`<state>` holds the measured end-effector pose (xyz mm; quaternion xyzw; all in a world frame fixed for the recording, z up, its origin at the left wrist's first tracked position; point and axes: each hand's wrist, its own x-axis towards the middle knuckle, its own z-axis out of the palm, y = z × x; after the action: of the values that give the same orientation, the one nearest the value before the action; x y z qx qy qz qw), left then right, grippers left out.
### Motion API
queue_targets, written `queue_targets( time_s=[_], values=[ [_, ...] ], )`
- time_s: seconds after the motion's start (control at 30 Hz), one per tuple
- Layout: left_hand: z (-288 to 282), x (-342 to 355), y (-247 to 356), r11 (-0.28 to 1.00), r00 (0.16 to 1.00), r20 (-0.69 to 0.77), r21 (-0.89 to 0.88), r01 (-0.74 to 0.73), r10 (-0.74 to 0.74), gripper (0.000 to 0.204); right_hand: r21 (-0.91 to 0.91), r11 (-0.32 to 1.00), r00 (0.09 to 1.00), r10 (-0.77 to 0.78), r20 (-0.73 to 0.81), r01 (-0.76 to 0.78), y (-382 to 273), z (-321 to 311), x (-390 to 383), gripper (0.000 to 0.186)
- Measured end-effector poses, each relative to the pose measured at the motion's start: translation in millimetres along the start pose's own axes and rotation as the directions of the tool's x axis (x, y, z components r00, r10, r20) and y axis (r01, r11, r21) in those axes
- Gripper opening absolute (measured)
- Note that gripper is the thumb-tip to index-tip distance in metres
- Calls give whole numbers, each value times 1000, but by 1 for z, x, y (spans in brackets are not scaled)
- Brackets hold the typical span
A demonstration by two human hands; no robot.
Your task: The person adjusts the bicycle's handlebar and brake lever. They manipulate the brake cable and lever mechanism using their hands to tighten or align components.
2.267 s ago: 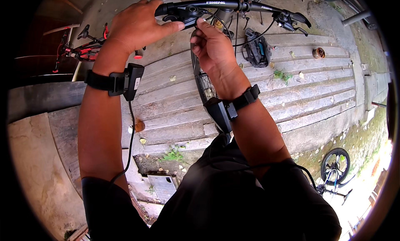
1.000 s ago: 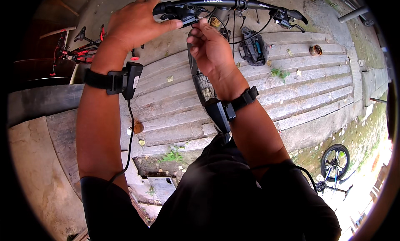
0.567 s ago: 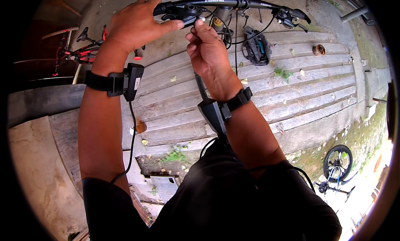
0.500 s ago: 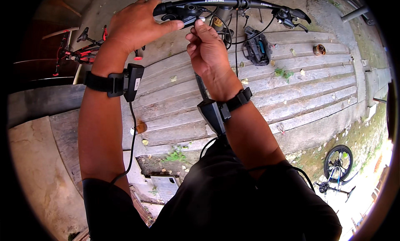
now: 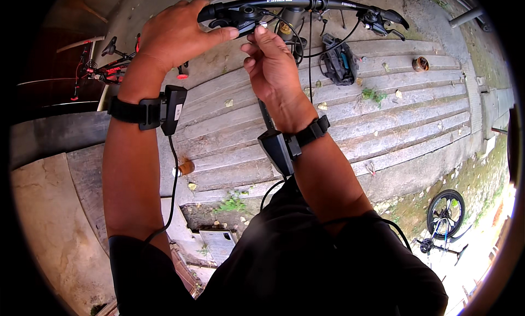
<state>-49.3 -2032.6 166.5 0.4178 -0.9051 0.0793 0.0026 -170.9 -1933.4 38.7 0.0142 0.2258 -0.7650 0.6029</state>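
Note:
A black bicycle handlebar [image 5: 273, 3] spans the top of the view, with a brake lever and shifter unit [image 5: 246, 14] clamped near its left end. My left hand [image 5: 172, 34] is closed round that end, its thumb stretched along the underside of the unit; its fingertips are hidden. At the inner side of the unit, my right hand [image 5: 276, 67] pinches a small silvery cable adjuster [image 5: 263, 25] between thumb and forefinger, palm turned up. Black cables [image 5: 311, 59] loop down from the bar. Another brake lever [image 5: 377, 23] sits at the bar's right end.
Beyond my right hand, a dark open bag [image 5: 338, 63] lies on the long stone slabs [image 5: 404, 105]. A round tin [image 5: 420, 64] stands farther right, and a brown container [image 5: 186, 168] lies nearer. A red-black bicycle [image 5: 106, 70] is at left, another bicycle [image 5: 445, 215] at lower right.
Both hands stay at the brake lever and shifter unit with almost the same grip. The right fingers have shifted very slightly at the adjuster, and the view has moved a little.

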Motion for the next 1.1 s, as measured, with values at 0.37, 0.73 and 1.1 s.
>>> queue_targets(
  time_s=[0.37, 0.73, 1.1],
  values=[
    [-1, 0, 2, 1000, 1000, -1, -6, 2, -2, 84, -23, 998, 998, -63, 12, 64, 1, -3, 2, 8],
    [-2, 0, 4, 1000, 1000, 15, -15, 7, -6, 75, -228, 974, 1000, -12, -2, 11, -25, -5, 13, 25],
    [-2, -2, 6, 998, 1000, 4, -63, 11, -11, 75, -225, 974, 999, -30, -17, 26, -26, -5, 16, 21]
  ],
)
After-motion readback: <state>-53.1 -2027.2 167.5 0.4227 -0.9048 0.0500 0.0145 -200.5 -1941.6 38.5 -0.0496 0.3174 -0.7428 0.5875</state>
